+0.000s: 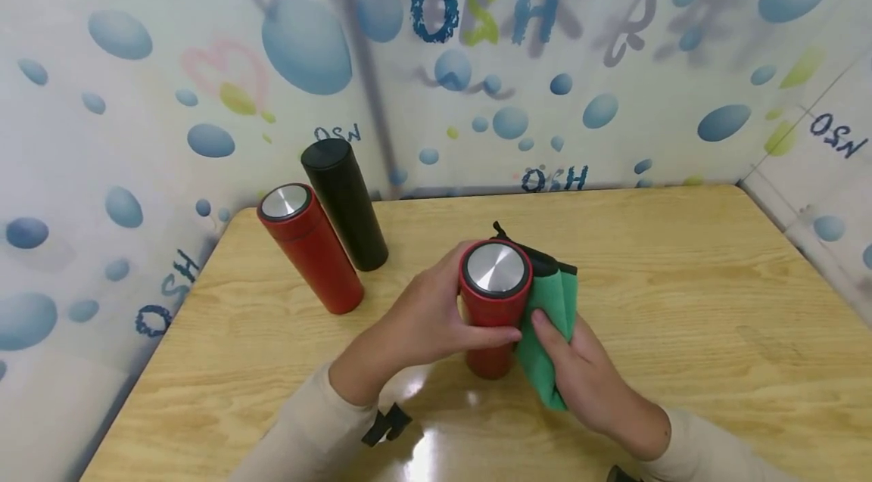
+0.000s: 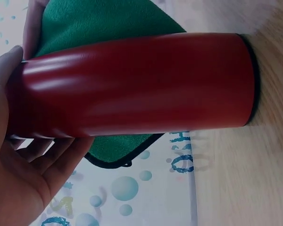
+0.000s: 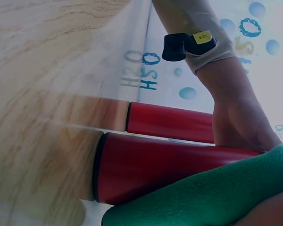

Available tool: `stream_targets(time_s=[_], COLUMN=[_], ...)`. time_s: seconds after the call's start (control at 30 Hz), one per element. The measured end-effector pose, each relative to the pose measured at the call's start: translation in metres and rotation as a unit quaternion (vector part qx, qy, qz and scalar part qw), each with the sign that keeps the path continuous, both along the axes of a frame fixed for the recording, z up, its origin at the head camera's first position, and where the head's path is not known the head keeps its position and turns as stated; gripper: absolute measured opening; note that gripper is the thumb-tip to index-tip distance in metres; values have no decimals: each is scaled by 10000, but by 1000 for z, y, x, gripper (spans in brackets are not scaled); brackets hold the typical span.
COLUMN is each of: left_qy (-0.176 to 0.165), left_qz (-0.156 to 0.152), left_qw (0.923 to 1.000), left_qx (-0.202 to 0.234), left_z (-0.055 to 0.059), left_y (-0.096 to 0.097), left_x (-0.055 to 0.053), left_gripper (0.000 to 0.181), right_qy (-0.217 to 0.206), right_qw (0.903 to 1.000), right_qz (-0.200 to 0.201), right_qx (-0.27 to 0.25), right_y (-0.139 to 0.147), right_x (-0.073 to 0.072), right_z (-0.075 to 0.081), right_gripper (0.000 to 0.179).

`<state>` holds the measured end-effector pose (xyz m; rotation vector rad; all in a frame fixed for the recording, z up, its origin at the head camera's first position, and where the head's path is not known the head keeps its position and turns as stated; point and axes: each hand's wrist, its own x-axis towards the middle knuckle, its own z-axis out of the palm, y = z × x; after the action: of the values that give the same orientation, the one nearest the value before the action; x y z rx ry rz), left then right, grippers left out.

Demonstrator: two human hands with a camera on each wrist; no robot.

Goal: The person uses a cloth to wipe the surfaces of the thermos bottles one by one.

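Note:
My left hand (image 1: pixel 425 319) grips a red thermos (image 1: pixel 489 312) with a silver-topped lid, thumb across the front of its upper body. The thermos stands roughly upright, its dark base (image 2: pixel 255 80) right at the tabletop. In my right hand (image 1: pixel 591 380) is a green cloth (image 1: pixel 538 372) with black edging, pinched with the thumb on the near side. The cloth lies along the right side of the thermos and wraps behind it, as the green pile (image 2: pixel 99 23) in the left wrist view shows. Most of my right fingers are hidden behind the cloth.
A second red thermos (image 1: pixel 316 259) stands at the left of the wooden table (image 1: pixel 681 278). Just behind it is a black thermos (image 1: pixel 350 209). A patterned wall (image 1: pixel 613 141) runs along the table's back edge.

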<state>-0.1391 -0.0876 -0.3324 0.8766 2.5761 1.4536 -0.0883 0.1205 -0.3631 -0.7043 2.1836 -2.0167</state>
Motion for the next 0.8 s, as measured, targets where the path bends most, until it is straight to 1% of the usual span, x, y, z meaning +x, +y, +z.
stream_targets(time_s=[0.13,0.2,0.23,0.3,0.37,0.4,0.47,0.53,0.63,0.7,0.8], left_qy=[117,190,307,734,1273,1542,1967,2154,2425,2714,3166], left_qz=[102,120,133,186,305,389,555,664,736,774,883], left_qw=[9999,9997,9994,9969,9906,9860,9773,9729,9663,9578,9399], left_qx=[-35,-17,-51,-199,-396,-491,-564,-517,-448,-553,-922], left_z=[0,-1,-1,-1,-1,-1,1,1,1,1,2], left_y=[2,2,2,1,0,0,-1,-2,-3,-4,-3], left_x=[1,1,2,2,2,2,2,2,2,2,1], left_gripper=[87,87,87,87,87,86,85,85,84,85,84], right_qy=[-27,14,41,148,273,342,509,638,744,789,839], right_qw=[9998,9999,9998,9994,9985,9979,9963,9951,9935,9922,9903], right_qz=[-162,-163,-138,-93,-48,-20,12,-2,-90,-194,-327], right_qx=[74,-26,-112,-288,-473,-544,-686,-755,-860,-950,-1054], right_y=[2,3,4,5,5,5,6,6,6,7,7], right_x=[2,4,5,7,8,9,8,8,7,7,7], right_z=[4,6,6,7,7,6,5,3,2,2,3], right_gripper=[33,36,37,39,39,39,39,39,39,37,35])
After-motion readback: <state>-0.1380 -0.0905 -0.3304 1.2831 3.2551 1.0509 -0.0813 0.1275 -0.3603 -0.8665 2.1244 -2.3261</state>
